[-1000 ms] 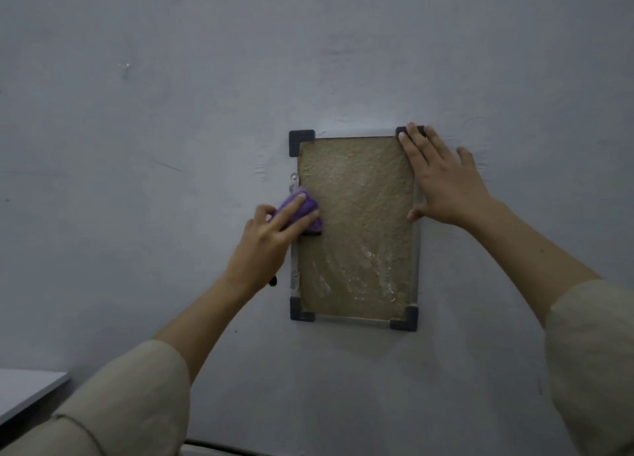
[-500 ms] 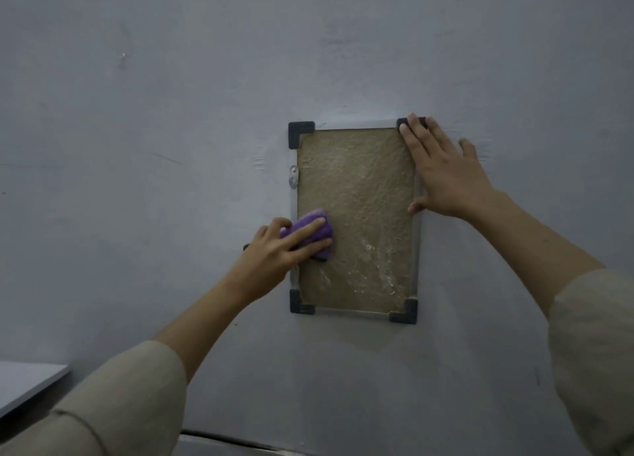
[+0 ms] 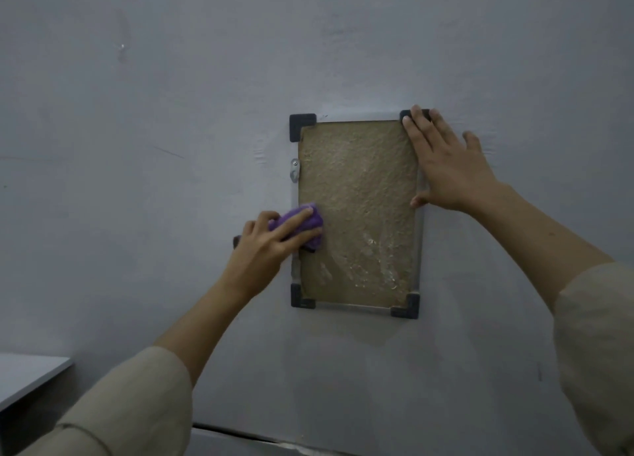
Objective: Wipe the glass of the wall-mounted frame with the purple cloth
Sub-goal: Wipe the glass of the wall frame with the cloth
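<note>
The wall-mounted frame (image 3: 356, 306) has a silver rim, dark corner caps and a tan textured sheet behind the glass (image 3: 360, 188). Smears show on the lower right of the glass. My left hand (image 3: 267, 246) holds the bunched purple cloth (image 3: 305, 220) and presses it on the glass at the left edge, about two thirds of the way down. Its thumb is hidden. My right hand (image 3: 446, 167) lies flat on the frame's upper right corner and right rim, fingers straight.
The frame hangs on a plain grey wall (image 3: 171, 147). A small metal hanger (image 3: 295, 171) sits on the frame's left side. A white table corner (image 3: 31, 373) shows at the lower left.
My left hand slid the purple cloth down the left side of the glass, from the upper part to below the middle. My right hand stayed on the upper right corner.
</note>
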